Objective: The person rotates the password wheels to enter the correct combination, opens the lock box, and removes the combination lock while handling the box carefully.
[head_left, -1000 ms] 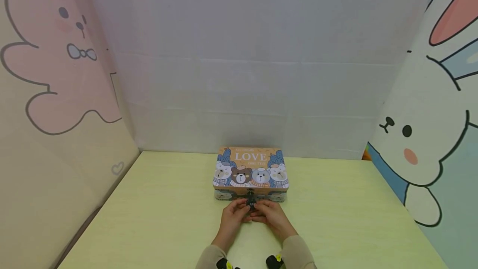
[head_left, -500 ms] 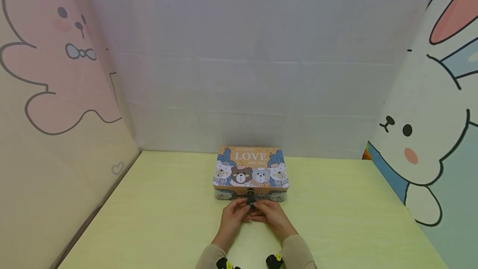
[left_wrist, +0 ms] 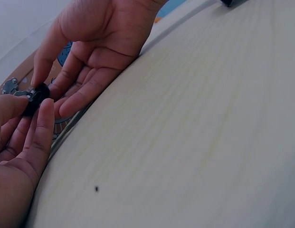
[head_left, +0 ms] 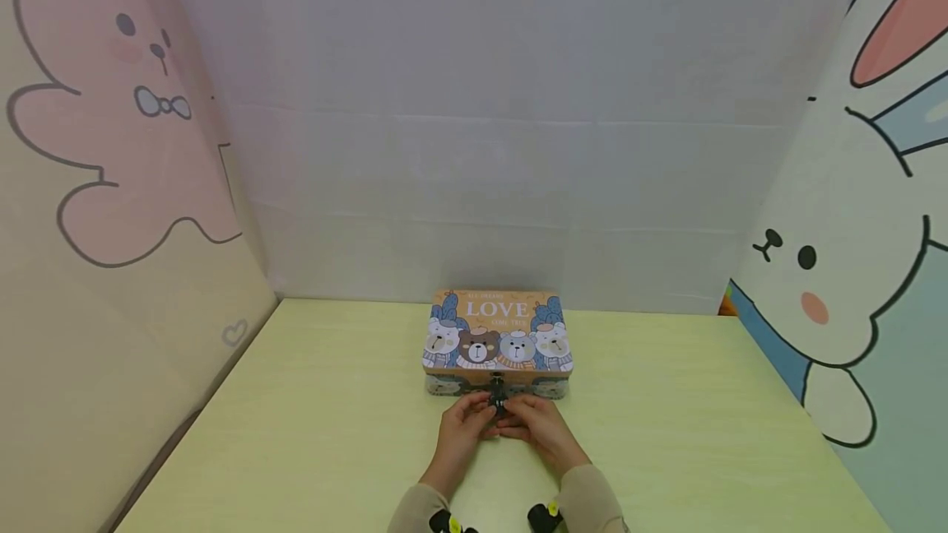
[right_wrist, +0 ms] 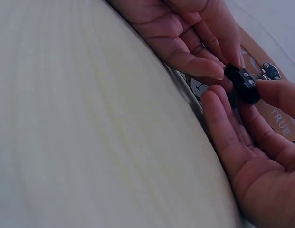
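A small black combination padlock (head_left: 498,404) sits at the front latch of a rectangular tin box (head_left: 498,336) printed with bears and the word LOVE. The box lid is down. My left hand (head_left: 461,437) pinches one side of the padlock between thumb and fingers, and my right hand (head_left: 546,437) pinches the other side. Number dials show on the padlock (right_wrist: 243,83) in the right wrist view. A metal latch (right_wrist: 271,71) shows just behind it there. In the left wrist view, fingertips partly cover the padlock (left_wrist: 38,99); the digits are too small to read.
The box stands on a pale yellow table (head_left: 318,418), near the table's back edge. A white cloth (head_left: 489,122) hangs behind. Cartoon-printed panels (head_left: 148,187) flank the table on both sides.
Both hands stay at the padlock, and the box has not moved. Any finger motion on the dials is too small to make out.
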The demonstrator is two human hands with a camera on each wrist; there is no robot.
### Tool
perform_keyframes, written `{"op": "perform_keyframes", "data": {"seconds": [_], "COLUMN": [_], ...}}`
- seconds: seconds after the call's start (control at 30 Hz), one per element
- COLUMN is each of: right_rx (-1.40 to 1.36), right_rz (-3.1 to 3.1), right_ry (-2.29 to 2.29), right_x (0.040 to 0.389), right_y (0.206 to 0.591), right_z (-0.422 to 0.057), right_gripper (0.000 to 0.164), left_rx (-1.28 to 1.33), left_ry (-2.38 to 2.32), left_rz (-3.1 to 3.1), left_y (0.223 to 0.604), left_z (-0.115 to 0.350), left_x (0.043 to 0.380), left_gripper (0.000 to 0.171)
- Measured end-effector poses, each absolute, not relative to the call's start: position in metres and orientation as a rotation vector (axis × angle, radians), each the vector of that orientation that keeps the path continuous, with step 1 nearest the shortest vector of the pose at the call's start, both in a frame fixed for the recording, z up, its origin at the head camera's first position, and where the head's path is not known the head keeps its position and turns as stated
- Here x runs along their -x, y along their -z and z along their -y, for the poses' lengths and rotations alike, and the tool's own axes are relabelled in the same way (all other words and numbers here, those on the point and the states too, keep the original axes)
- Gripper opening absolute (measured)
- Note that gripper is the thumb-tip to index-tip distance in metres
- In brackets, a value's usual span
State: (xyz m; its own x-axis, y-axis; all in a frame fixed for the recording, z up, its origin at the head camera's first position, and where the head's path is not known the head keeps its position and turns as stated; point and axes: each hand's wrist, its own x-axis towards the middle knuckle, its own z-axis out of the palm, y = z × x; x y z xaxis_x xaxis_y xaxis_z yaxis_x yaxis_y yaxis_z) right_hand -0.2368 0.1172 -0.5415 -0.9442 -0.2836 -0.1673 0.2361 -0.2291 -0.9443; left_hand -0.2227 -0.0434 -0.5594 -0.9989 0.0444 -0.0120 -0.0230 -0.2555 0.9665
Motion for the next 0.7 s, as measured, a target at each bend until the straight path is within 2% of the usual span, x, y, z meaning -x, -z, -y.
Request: {"op": "perform_keyframes", "data": {"seconds": [0.57,0.7], "right_rx": [0.033,0.029], "right_rz": [-1.699,-1.703], "right_ry": [2.242,2.241], "right_x": [0.2345,0.2344], "right_y": [0.5395,0.5398], "right_z": [-0.1186,-0.1185], "right_gripper": [0.023,0.020], "left_rx": [-0.015,-0.016], "left_ry": [-2.475,-2.472], "left_rz": [-1.882,-1.882], "left_y": [0.5565,0.5556], "left_z": [0.0424,0.0426], "left_x": [0.2195,0.2189], "left_gripper": [0.031,0.032]}}
